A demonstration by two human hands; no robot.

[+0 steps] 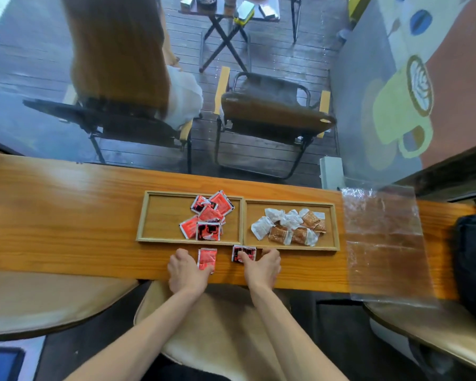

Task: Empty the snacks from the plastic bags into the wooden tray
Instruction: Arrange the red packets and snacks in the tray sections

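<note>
On the counter, before the tray: two red packets are left out.
Left hand (186, 270): red packet (207, 259) pinched.
Right hand (261, 264): black-and-red packet (242, 253) pinched.
Advice: both are best lifted over the left tray (160, 215) rim.

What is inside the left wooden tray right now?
The left wooden tray holds a pile of red snack packets, overlapping, so any beneath are hidden. Its left half shows bare wood.

A two-part tray (243, 221) lies on the counter (66, 215). Packets (208, 218) fill its left part, wrapped snacks (289, 226) its right. Two loose packets (207, 258) lie before the tray, a flat bag (385, 243) right of it, chairs (272, 116) behind.
</note>
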